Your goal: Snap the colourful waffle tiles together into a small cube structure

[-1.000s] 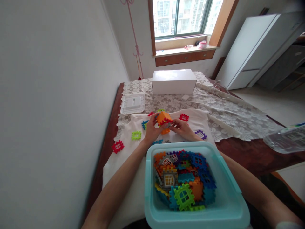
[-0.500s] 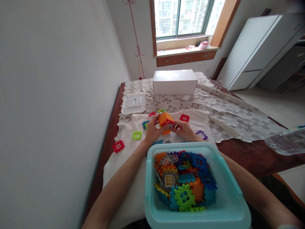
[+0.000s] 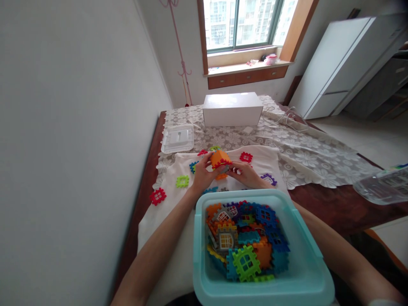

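Note:
Above the white cloth, both hands hold a small toy block house (image 3: 220, 158) with an orange top and red toothed pieces below it. My left hand (image 3: 204, 173) is wrapped round its left side, thumb across the front. From the right, the fingers of my right hand (image 3: 245, 173) pinch at its lower edge, where a grey piece shows by the fingertips. The underside of the house is partly hidden by my fingers. Nearer me stands a light teal bin (image 3: 306, 272) of mixed interlocking window blocks, a lime green window block (image 3: 246, 263) on top.
Around the hands, loose blocks lie on the white cloth (image 3: 168, 221), among them a red one (image 3: 158, 196), a green one (image 3: 182, 181) and a purple one (image 3: 268, 179). Farther back are a clear lid (image 3: 177, 138) and a white box (image 3: 232, 115). A clear container (image 3: 382, 187) is at right.
The hands and the block house stay almost in place, with only a slight shift of the fingers. The whole view has moved a little.

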The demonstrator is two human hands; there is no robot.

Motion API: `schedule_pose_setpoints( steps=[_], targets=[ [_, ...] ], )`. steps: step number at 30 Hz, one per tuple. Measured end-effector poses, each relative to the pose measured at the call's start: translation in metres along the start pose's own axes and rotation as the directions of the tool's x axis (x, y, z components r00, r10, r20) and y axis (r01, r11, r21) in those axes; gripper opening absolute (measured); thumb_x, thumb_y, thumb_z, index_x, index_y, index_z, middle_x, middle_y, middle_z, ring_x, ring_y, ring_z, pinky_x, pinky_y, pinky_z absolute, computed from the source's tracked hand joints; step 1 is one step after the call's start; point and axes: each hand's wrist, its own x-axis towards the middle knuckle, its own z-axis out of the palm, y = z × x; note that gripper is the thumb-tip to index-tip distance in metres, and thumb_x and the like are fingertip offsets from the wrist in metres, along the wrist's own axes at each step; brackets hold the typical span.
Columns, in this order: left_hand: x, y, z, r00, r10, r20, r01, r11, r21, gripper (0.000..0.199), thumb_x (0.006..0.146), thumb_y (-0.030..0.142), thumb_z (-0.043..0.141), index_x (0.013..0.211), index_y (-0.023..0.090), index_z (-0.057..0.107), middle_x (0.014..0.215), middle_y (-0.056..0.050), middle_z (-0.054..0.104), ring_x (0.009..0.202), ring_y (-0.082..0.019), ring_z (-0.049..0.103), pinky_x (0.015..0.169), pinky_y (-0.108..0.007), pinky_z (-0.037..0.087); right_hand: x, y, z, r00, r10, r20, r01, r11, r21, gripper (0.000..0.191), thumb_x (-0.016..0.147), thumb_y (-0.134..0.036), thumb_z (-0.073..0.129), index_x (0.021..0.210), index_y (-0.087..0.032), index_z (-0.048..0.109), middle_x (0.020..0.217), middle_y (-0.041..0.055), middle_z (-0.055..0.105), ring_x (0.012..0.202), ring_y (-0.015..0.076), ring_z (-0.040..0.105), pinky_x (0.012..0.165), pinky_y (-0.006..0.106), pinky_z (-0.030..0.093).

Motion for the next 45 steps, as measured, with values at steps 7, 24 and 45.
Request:
schedule_pose_setpoints(
  steps=[7, 24, 45],
  targets=[
    [0.0, -0.002, -0.001, 1.0, -0.009, -0.002, 0.009, 1.0, 0.004, 0.077, 0.078, 0.056, 0.098, 0.141, 0.02, 0.071, 0.135, -0.013, 0.079, 0.119, -0.032, 0.08, 0.106, -0.048, 0.068, -0.001, 0.002, 0.0, 1.0, -0.009, 0.014, 0.01, 0.999, -0.048, 0.026, 0.109, -0.044, 0.07, 0.118, -0.024, 0.084, 0.117, 0.0096, 0.086, 0.094, 0.0256, 0.078, 0.087, 0.038, 0.064],
    [-0.002, -0.001, 0.001, 0.995, -0.083, 0.048, 0.086, 0.995, -0.054, 0.081, 0.072, 0.049, 0.102, 0.14, 0.023, 0.066, 0.136, -0.013, 0.076, 0.119, -0.031, 0.078, 0.105, -0.051, 0.066, 0.0, 0.004, 0.003, 0.999, 0.014, 0.041, -0.011, 0.997, -0.072, 0.026, 0.107, -0.043, 0.072, 0.115, -0.022, 0.085, 0.106, 0.0097, 0.086, 0.085, 0.0249, 0.077, 0.08, 0.036, 0.063],
    [-0.001, -0.006, -0.002, 0.993, -0.085, 0.082, 0.074, 0.988, 0.134, 0.048, 0.081, 0.058, 0.095, 0.099, 0.019, 0.072, 0.106, -0.007, 0.07, 0.092, -0.021, 0.072, 0.085, -0.038, 0.067, 0.0, 0.018, 0.001, 0.991, 0.078, -0.111, -0.099, 0.974, -0.202, 0.029, 0.105, -0.05, 0.07, 0.095, -0.024, 0.08, 0.09, 0.0052, 0.079, 0.068, 0.0188, 0.063, 0.067, 0.032, 0.052]
  ],
)
